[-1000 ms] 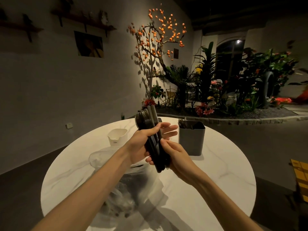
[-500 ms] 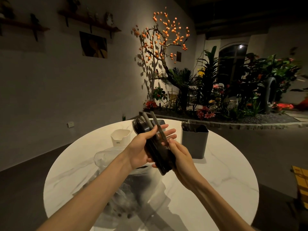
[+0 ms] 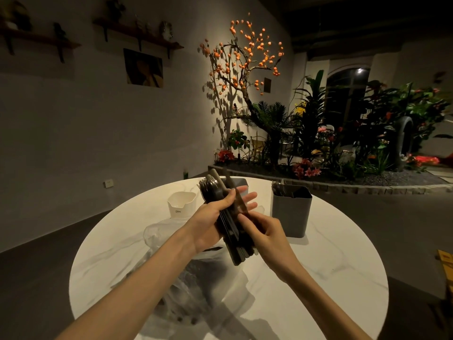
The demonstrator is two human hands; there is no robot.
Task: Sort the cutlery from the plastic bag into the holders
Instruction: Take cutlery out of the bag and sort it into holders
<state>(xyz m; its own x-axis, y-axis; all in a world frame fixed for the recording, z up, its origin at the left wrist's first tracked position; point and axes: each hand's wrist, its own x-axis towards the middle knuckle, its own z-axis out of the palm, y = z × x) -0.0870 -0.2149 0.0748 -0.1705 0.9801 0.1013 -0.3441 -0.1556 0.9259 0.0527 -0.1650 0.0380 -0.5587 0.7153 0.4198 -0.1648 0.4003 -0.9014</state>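
Both hands (image 3: 208,223) on cutlery (image 3: 229,227) (bundled)

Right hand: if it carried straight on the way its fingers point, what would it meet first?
The right hand points up-left into the cutlery bundle gripped by the left hand. It already pinches one piece there, so the bundle comes first.

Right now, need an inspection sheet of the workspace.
Surface: round white table, marbled.
Job's things: cutlery bundle held above table; bag crumpled beneath arms; grey holder with cutlery inside; white holder; another grey holder mostly hidden behind the bundle.
Clutter: nothing seen.
Grippers: left hand grips the bundle; right hand pinches one piece in it.
Cables: nothing seen.
Surroundings: dim room, plant bed, wall shelves.
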